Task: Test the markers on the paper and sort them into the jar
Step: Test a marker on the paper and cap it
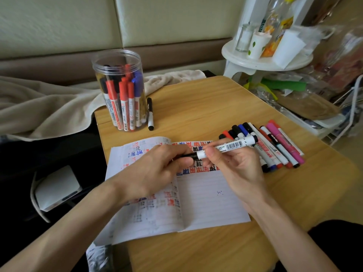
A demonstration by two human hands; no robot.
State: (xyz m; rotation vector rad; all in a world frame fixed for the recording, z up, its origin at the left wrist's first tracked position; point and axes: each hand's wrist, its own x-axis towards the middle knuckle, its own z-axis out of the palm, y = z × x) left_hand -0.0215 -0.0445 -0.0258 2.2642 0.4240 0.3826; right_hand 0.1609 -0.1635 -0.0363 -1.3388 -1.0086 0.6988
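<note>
Hands (157, 165) gripping cylindrical marker (225, 147), lined paper (206, 203)

A light wooden table (206, 107) with a rounded far corner fills the middle of the view. Behind it, padded cream wall panels (59, 22) run above a brown padded band (176, 52). A beige blanket (43, 107) lies rumpled on the left and reaches the table's far edge. Low on the left, a white box (57, 187) sits on a dark surface. At the upper right stands a white round shelf (245, 63) carrying a small glass bottle (243, 38), a paper cup (257, 46) and taller bottles. Further right is blurred clutter: clear plastic bags (314, 42), green paper (282, 85) and a white wire rack (353, 107). The light is soft and even.
</note>
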